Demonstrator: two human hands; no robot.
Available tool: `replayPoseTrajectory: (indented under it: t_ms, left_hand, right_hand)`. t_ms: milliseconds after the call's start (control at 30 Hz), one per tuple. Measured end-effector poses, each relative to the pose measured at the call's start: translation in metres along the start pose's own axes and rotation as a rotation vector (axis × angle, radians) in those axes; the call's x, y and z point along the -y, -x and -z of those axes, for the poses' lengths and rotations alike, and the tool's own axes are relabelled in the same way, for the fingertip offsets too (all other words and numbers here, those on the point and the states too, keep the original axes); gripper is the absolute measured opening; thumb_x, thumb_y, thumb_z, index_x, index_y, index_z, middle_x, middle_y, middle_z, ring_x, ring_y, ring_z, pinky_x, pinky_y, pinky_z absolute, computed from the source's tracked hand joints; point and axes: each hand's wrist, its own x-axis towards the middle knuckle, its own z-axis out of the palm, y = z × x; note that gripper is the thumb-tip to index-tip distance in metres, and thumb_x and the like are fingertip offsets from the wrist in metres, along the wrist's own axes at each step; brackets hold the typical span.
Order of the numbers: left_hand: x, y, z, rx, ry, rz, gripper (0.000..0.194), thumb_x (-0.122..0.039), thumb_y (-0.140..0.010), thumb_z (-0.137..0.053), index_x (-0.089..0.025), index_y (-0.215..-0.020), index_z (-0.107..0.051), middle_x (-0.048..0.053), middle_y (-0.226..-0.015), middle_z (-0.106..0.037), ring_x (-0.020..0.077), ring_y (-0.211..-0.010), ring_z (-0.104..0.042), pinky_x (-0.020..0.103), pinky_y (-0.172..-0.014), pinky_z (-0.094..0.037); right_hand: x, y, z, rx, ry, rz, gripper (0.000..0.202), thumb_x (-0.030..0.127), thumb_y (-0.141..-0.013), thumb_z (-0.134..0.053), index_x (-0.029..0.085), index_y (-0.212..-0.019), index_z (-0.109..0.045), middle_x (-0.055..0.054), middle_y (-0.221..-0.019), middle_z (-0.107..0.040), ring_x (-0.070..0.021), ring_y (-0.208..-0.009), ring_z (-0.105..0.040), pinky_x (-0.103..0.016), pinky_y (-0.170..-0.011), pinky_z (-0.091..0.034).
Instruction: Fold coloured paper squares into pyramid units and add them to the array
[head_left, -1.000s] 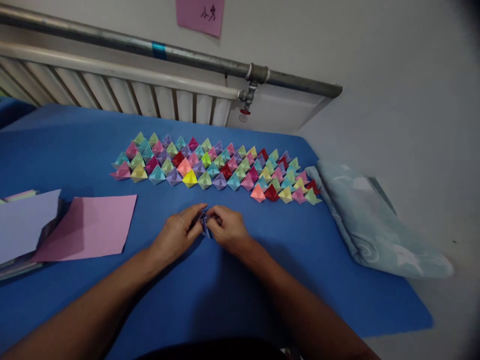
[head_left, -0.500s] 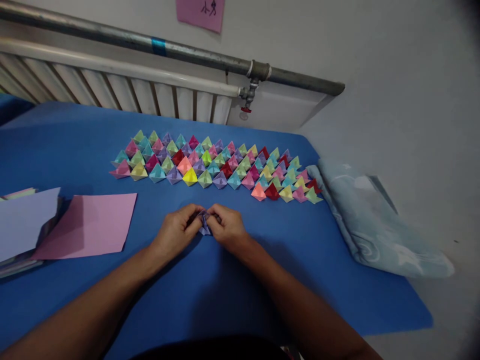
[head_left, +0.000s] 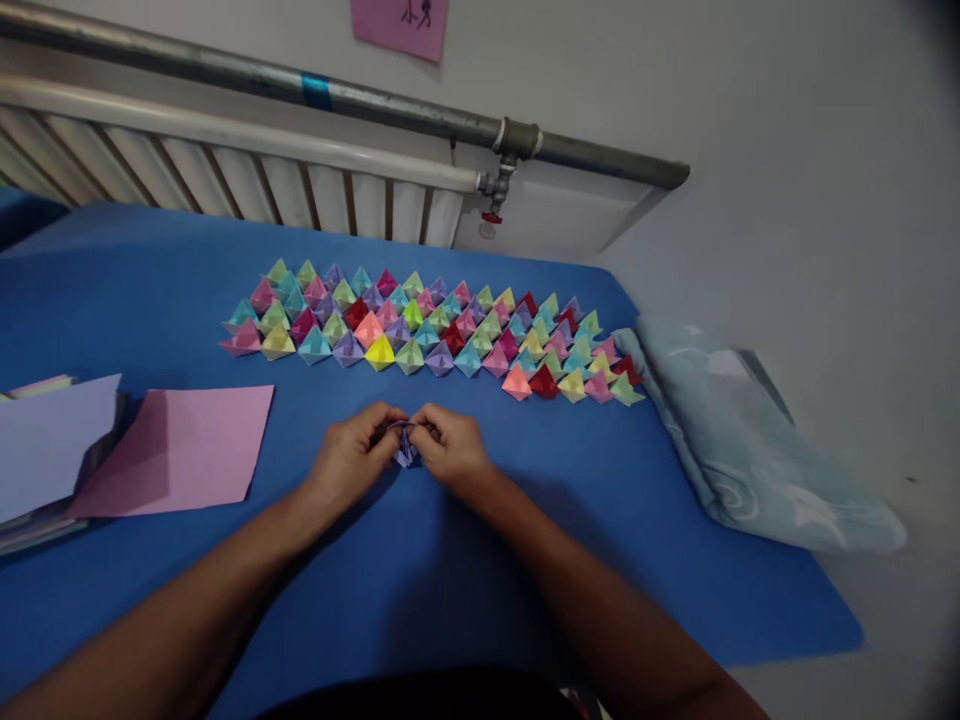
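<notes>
Between my two hands is a small piece of folded purple paper (head_left: 405,450), held just above the blue table (head_left: 315,600). My left hand (head_left: 356,445) pinches its left side between thumb and fingers. On the other side, my right hand (head_left: 450,445) pinches the right edge the same way. The fingers cover much of the paper, so its full shape is hidden. Beyond the hands, several rows of small folded paper boats (head_left: 410,357) stand close together in many colours.
A pink paper sheet (head_left: 202,450) lies to the left, beside a stack of coloured paper (head_left: 52,440). At the right, a folded light-blue blanket (head_left: 735,440) rests against the wall. A radiator (head_left: 292,185) and a metal pipe (head_left: 420,120) run behind the table.
The purple paper has changed shape slightly, its upper edge now bowed into an arc between the thumbs. Both hands have shifted very little and keep their pinch.
</notes>
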Motion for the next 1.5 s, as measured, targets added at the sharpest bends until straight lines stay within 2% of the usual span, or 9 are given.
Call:
replayPoseTrajectory:
  t_ms: [200,400,600,933,1067,1167,1300,1400,1500]
  left_hand:
    - [-0.003,-0.004,0.003,-0.088,0.190,0.117,0.033,-0.037,-0.077,-0.062,-0.021,-0.106,-0.068,-0.002,-0.070,-0.069,0.0135,-0.051,-0.062,0.026,-0.054,-0.049]
    - [-0.006,-0.010,0.003,-0.190,0.424,0.217,0.030,-0.034,-0.065,-0.068,-0.020,-0.091,-0.063,-0.002,-0.075,-0.070,0.0146,-0.059,-0.066,0.027,-0.056,-0.052]
    - [-0.014,-0.004,-0.005,-0.173,0.500,0.304,0.039,-0.033,-0.060,-0.071,-0.018,-0.094,-0.060,-0.001,-0.079,-0.069,0.0137,-0.060,-0.065,0.029,-0.058,-0.056]
    - [-0.007,0.001,-0.013,-0.089,0.451,0.248,0.039,-0.037,-0.063,-0.073,-0.018,-0.094,-0.060,0.000,-0.087,-0.066,0.0143,-0.069,-0.066,0.030,-0.063,-0.059]
    - [-0.008,0.000,-0.009,-0.057,0.454,0.242,0.048,-0.033,-0.060,-0.074,-0.018,-0.105,-0.062,0.004,-0.096,-0.070,0.0205,-0.087,-0.069,0.033,-0.073,-0.060]
    - [-0.008,-0.002,-0.001,-0.081,0.357,0.176,0.042,-0.035,-0.066,-0.070,-0.018,-0.105,-0.067,0.007,-0.102,-0.072,0.0232,-0.097,-0.068,0.036,-0.083,-0.057]
    - [-0.003,-0.004,0.008,-0.064,0.101,-0.019,0.025,-0.031,-0.072,-0.063,-0.021,-0.093,-0.074,0.005,-0.090,-0.071,0.0202,-0.083,-0.067,0.033,-0.075,-0.053]
    - [0.001,-0.004,0.011,0.024,-0.072,-0.113,0.022,-0.027,-0.073,-0.062,-0.022,-0.090,-0.076,0.001,-0.076,-0.066,0.0162,-0.067,-0.061,0.029,-0.063,-0.048]
    - [0.003,-0.004,0.011,0.060,-0.145,-0.179,0.021,-0.026,-0.077,-0.061,-0.023,-0.090,-0.076,0.001,-0.075,-0.064,0.0150,-0.065,-0.060,0.028,-0.063,-0.048]
  right_hand:
    - [0.011,0.007,0.010,-0.041,-0.258,-0.039,0.024,0.045,-0.082,-0.060,0.021,-0.081,-0.058,0.005,-0.062,-0.053,-0.0100,-0.056,-0.050,-0.022,-0.053,-0.041]
    - [0.011,0.014,0.001,-0.035,-0.206,-0.025,0.037,0.034,-0.070,-0.076,0.023,-0.102,-0.060,0.002,-0.081,-0.061,-0.0106,-0.065,-0.056,-0.023,-0.058,-0.047]
    - [0.009,0.012,-0.006,-0.083,-0.246,-0.055,0.045,0.030,-0.070,-0.074,0.023,-0.111,-0.058,0.001,-0.088,-0.060,-0.0118,-0.069,-0.059,-0.024,-0.061,-0.050]
    - [0.003,0.007,-0.004,-0.123,-0.196,-0.007,0.032,0.032,-0.076,-0.067,0.023,-0.106,-0.059,0.000,-0.085,-0.061,-0.0137,-0.074,-0.061,-0.028,-0.071,-0.053]
    - [-0.001,0.003,0.001,-0.122,-0.145,-0.001,0.028,0.028,-0.078,-0.063,0.022,-0.106,-0.060,0.000,-0.085,-0.062,-0.0135,-0.073,-0.061,-0.026,-0.068,-0.051]
    - [-0.004,0.002,0.006,-0.081,-0.064,0.016,0.026,0.027,-0.079,-0.061,0.021,-0.104,-0.062,0.001,-0.082,-0.062,-0.0130,-0.070,-0.061,-0.026,-0.067,-0.050]
    - [-0.003,0.005,0.011,0.012,0.028,0.066,0.028,0.025,-0.079,-0.061,0.022,-0.106,-0.062,0.002,-0.082,-0.062,-0.0111,-0.066,-0.057,-0.025,-0.067,-0.048]
    - [0.000,0.008,0.012,0.061,0.056,0.091,0.028,0.022,-0.079,-0.060,0.022,-0.107,-0.063,0.002,-0.082,-0.061,-0.0105,-0.066,-0.056,-0.024,-0.065,-0.046]
    - [0.001,0.009,0.013,0.103,0.074,0.097,0.027,0.020,-0.079,-0.060,0.022,-0.106,-0.063,0.003,-0.080,-0.061,-0.0107,-0.067,-0.055,-0.023,-0.064,-0.044]
